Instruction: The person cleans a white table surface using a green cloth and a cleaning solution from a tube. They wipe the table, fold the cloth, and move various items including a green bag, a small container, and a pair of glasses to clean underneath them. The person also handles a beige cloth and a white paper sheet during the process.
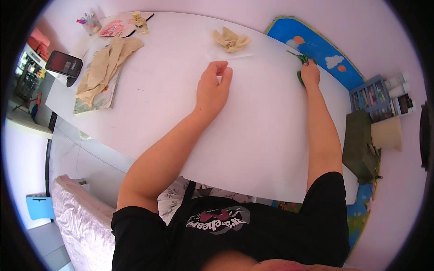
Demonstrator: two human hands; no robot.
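Note:
My left hand [214, 86] hovers over or rests on the middle of the white table [257, 135]. Its fingers are curved, with a small gap to the thumb, and nothing shows between them. Just beyond it lies a crumpled, knotted piece of beige cloth [231, 40]. Near the table's far right edge, my right hand [310, 74] grips a dark green item [300, 77], possibly a ribbon or cord. A thin end of it sticks out to the left and a loop hangs beside the palm; my fingers hide the rest.
At the left, a longer beige cloth [106, 64] lies across a book [96, 101], beside a phone on a stand [64, 64]. A pen cup [91, 24] and glass bottle [140, 23] stand at the back. A dark green box [361, 145] and blue organizer [370, 96] line the right.

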